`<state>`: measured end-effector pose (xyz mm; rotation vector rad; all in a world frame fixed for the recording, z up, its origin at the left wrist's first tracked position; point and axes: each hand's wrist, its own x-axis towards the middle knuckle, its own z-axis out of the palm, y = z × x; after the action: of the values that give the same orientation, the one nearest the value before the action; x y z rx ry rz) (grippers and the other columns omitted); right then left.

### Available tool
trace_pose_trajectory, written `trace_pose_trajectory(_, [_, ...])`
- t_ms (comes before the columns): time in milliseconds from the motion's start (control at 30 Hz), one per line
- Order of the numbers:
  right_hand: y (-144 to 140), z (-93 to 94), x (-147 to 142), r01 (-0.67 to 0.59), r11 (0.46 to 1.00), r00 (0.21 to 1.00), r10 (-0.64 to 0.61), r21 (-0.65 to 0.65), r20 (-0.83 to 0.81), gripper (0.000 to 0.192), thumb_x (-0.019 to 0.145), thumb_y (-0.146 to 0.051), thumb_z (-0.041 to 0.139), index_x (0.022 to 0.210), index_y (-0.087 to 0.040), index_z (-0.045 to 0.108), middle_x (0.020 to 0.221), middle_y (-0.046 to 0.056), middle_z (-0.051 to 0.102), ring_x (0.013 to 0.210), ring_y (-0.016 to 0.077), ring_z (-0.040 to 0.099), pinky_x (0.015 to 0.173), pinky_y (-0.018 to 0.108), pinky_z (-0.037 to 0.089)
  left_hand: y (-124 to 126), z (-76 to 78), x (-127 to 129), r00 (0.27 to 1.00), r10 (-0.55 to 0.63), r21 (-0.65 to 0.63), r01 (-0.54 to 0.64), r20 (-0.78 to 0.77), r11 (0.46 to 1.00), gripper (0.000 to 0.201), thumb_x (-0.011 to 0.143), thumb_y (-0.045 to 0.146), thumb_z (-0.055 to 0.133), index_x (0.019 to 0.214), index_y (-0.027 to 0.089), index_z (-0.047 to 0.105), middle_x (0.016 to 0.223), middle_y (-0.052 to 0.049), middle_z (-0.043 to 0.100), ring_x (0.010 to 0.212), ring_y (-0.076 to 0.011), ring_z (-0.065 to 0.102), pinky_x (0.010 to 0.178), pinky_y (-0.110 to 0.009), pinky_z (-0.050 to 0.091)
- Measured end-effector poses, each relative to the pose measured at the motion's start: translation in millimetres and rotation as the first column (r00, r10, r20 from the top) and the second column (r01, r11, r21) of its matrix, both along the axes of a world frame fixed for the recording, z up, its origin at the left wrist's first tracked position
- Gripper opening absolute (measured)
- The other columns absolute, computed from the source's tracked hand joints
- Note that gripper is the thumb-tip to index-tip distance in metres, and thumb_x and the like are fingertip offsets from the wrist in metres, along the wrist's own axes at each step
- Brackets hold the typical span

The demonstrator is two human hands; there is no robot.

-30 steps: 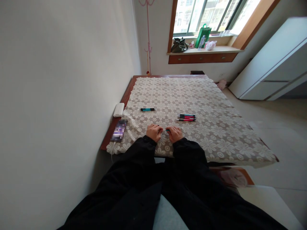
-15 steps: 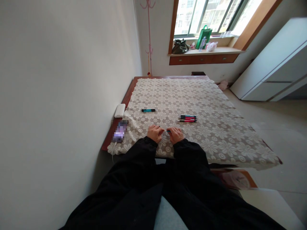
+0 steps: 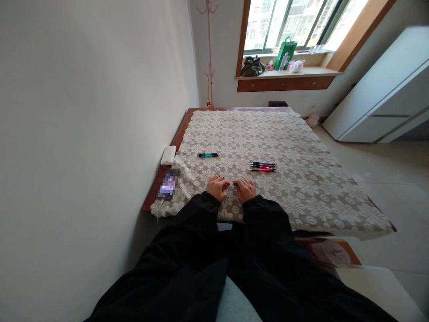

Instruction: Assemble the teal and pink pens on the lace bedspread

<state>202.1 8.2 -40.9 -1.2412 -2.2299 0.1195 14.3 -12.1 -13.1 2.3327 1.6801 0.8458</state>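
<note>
Fingers of the left hand and the right hand are curled together, pinching the ends of a small teal pen held between them just above the near edge of the table. Beyond the hands, well apart, a single teal pen lies to the left and a tight cluster of teal and red pens to the right. A white power bank and a phone sit near the wall-side edge (the phone's screen is blurred). Only a short teal stretch of the held pen shows; the rest is hidden by fingers. A floral lace cloth covers the table. Behind, a window ledge carries a green bag; a white cabinet stands right.
</note>
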Motion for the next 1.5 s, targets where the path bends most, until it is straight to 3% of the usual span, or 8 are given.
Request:
trace_pose_trajectory(467, [0.3,1.8,-2.6,-0.053,0.995,0.999,0.053,0.080,-0.005,0.016,0.093,-0.019,0.049,0.093,-0.020,0.065,0.091,0.005,0.069,0.090,0.0179,0.056,0.085,0.030,0.032,-1.3,0.6,2.0,0.996,0.081,-0.038,-0.082,-0.028,0.996,0.013,0.085,0.026,0.063,0.088,0.026,0.076,0.086,-0.006,0.068,0.097,-0.0247,0.058,0.089,-0.040,0.042])
trace_pose_trajectory(667, [0.4,0.1,-0.6,-0.038,0.996,0.999,0.037,0.076,0.016,0.015,0.092,-0.016,0.050,0.096,-0.020,0.064,0.092,0.005,0.069,0.090,0.0185,0.057,0.085,0.030,0.032,0.8,-0.5,1.2,1.000,-0.026,-0.020,0.025,-0.015,0.999,0.016,0.088,0.027,0.060,0.091,0.025,0.075,0.086,-0.006,0.069,0.095,-0.0233,0.058,0.088,-0.039,0.043])
trace_pose_trajectory(867, [-1.9,7.9,0.6,-0.091,0.994,0.996,0.091,0.064,0.011,0.017,0.094,-0.019,0.048,0.097,-0.020,0.065,0.092,0.006,0.069,0.091,0.0185,0.057,0.086,0.030,0.032,0.8,-1.1,0.3,1.000,-0.025,-0.008,0.025,-0.004,1.000,0.017,0.090,0.026,0.059,0.091,0.024,0.075,0.086,-0.006,0.068,0.096,-0.0231,0.058,0.088,-0.038,0.042])
trace_pose_trajectory(1067, [-4.8,13.0,-0.4,-0.027,1.000,0.998,0.028,-0.007,0.053,0.025,0.100,-0.035,0.046,0.097,-0.021,0.066,0.095,0.006,0.070,0.093,0.0184,0.057,0.086,0.031,0.031,-0.4,2.3,1.1,0.999,-0.043,-0.040,0.043,0.016,0.998,0.019,0.093,0.032,0.057,0.095,0.025,0.074,0.091,-0.005,0.070,0.100,-0.0223,0.057,0.095,-0.038,0.041])
trace_pose_trajectory(1167, [-5.8,14.4,-0.7,0.012,1.000,0.999,-0.012,0.003,0.051,0.025,0.100,-0.033,0.045,0.096,-0.021,0.067,0.095,0.005,0.070,0.092,0.0180,0.057,0.086,0.032,0.030,-1.2,6.8,1.9,0.998,-0.046,-0.069,0.049,0.052,0.996,0.019,0.091,0.032,0.059,0.104,0.026,0.071,0.097,-0.004,0.072,0.105,-0.0217,0.058,0.099,-0.038,0.039])
trace_pose_trajectory(1267, [-6.0,14.7,0.1,0.085,0.996,0.996,-0.085,0.008,0.018,0.021,0.098,-0.030,0.048,0.094,-0.021,0.066,0.093,0.006,0.070,0.091,0.0188,0.056,0.085,0.032,0.029,-2.5,10.5,2.4,0.997,0.020,-0.067,-0.015,0.073,0.998,0.031,0.083,0.025,0.065,0.114,0.024,0.065,0.107,-0.004,0.070,0.110,-0.0233,0.056,0.100,-0.040,0.039])
trace_pose_trajectory(1400, [-4.9,13.8,2.1,0.198,0.980,0.979,-0.199,-0.017,-0.045,0.017,0.095,-0.029,0.050,0.093,-0.021,0.064,0.095,0.006,0.070,0.089,0.0203,0.055,0.084,0.034,0.028,-3.7,11.0,4.0,0.987,0.156,-0.073,-0.153,0.036,0.985,0.035,0.071,0.012,0.064,0.104,0.023,0.065,0.111,-0.005,0.068,0.112,-0.0262,0.054,0.096,-0.042,0.040])
trace_pose_trajectory(1500, [-3.8,12.8,2.5,0.226,0.973,0.972,-0.229,-0.049,-0.053,0.015,0.094,-0.028,0.051,0.092,-0.020,0.064,0.096,0.005,0.070,0.090,0.0205,0.055,0.084,0.034,0.028,-3.0,8.5,5.5,0.987,0.161,-0.083,-0.161,-0.007,0.983,0.027,0.070,0.012,0.064,0.095,0.023,0.066,0.107,-0.006,0.068,0.109,-0.0273,0.054,0.094,-0.043,0.040])
